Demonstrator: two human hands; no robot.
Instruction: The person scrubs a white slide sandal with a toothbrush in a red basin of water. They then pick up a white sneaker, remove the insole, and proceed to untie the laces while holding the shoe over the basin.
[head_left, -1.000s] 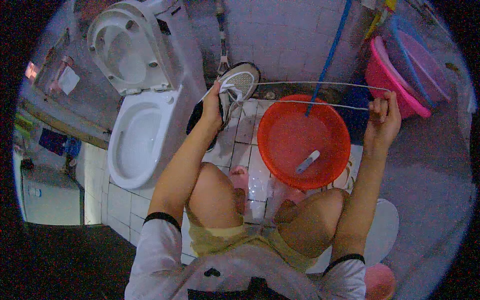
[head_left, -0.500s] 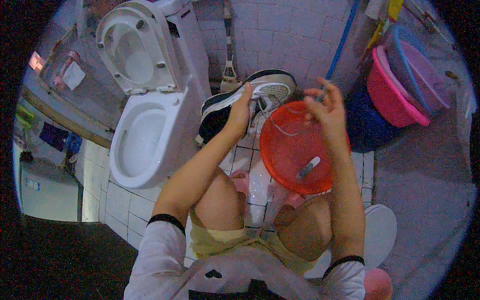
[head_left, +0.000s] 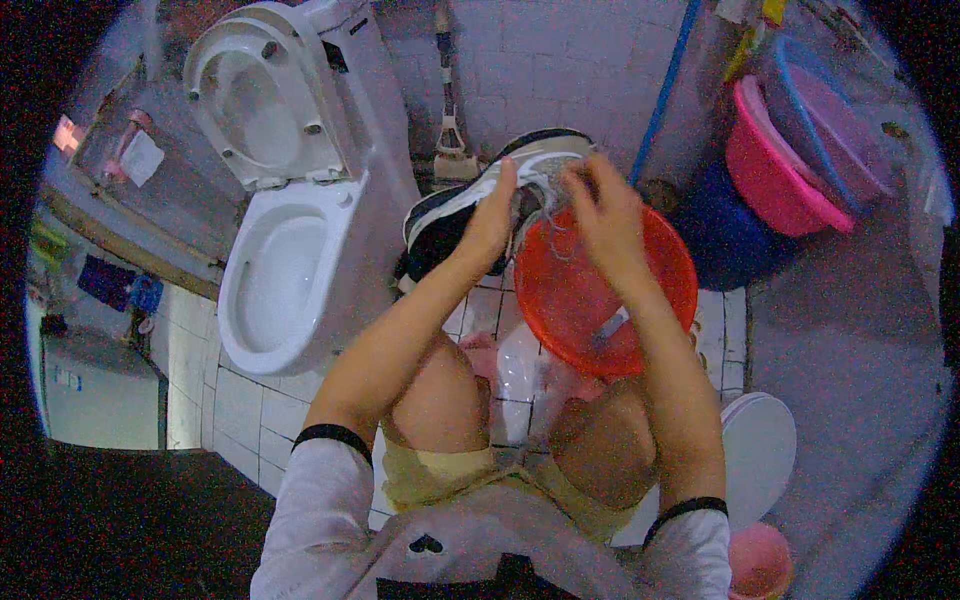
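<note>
Above the tiled floor, a black and white sneaker [head_left: 440, 235] is tilted with one end up to the right. My left hand [head_left: 490, 225] grips its side, thumb lying along the upper. Grey-white shoelaces [head_left: 552, 205] hang loose from the shoe's opening. At them is my right hand [head_left: 608, 215], fingers bent and closed around part of the laces; its fingertips are partly hidden. Beneath this hand stands a round red basin [head_left: 530, 325]. A brush-like tool with a white handle [head_left: 612, 324] lies inside the basin, partly covered by my right forearm.
A white toilet [head_left: 290, 270] with raised lid stands at the left. Behind the shoe, a long-handled brush [head_left: 452, 150] leans on the wall. To the right are a dark blue bucket [head_left: 725, 235], stacked pink [head_left: 775, 170] and blue basins, and a blue pole [head_left: 668, 90].
My right hand has moved left from above the basin to the shoe's laces. The lace that stretched toward it now hangs bunched near the shoe. My left hand keeps its grip.
</note>
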